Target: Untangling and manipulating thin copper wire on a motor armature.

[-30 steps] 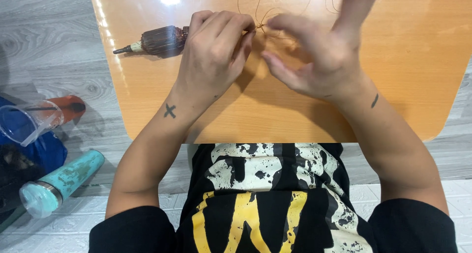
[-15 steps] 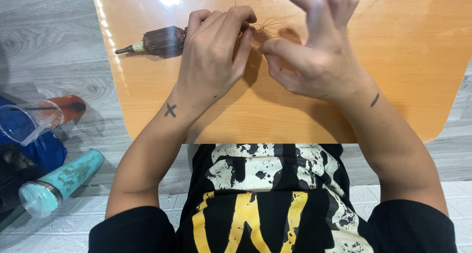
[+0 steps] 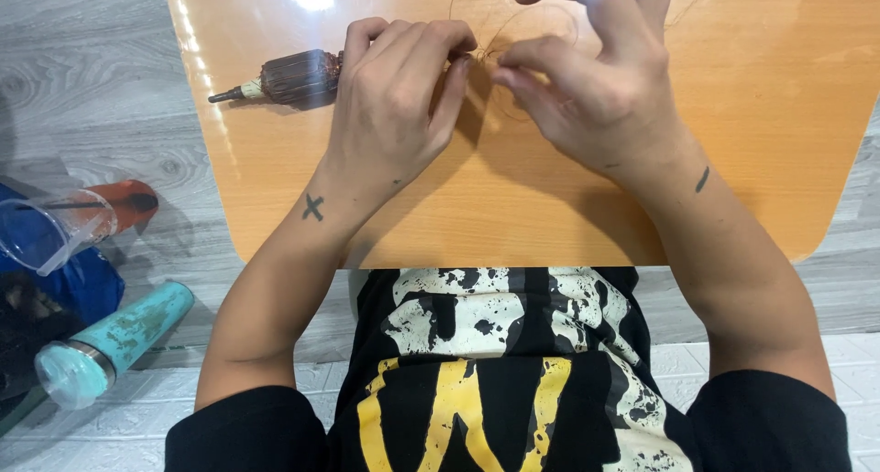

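A dark brown motor armature point(image 3: 291, 76) with a thin shaft lies on the orange table point(image 3: 513, 206), shaft pointing left. My left hand point(image 3: 394, 105) rests over its right end, fingers curled down around it. My right hand point(image 3: 591, 78) is just to the right, thumb and forefinger pinched on a thin copper wire point(image 3: 527, 23) that loops up across the tabletop. The fingertips of both hands nearly meet where the wire leaves the armature. How the left hand grips the hidden end is not visible.
On the grey floor to the left stand a teal bottle point(image 3: 110, 344), a clear plastic cup point(image 3: 46, 234), an orange object point(image 3: 128, 202) and a blue cloth point(image 3: 78, 284). The table's near edge runs just in front of my black printed shirt point(image 3: 495, 371).
My right hand has lowered its raised fingers and moved slightly left, closing its pinch on the wire beside my left fingertips. The left hand and armature have hardly moved.
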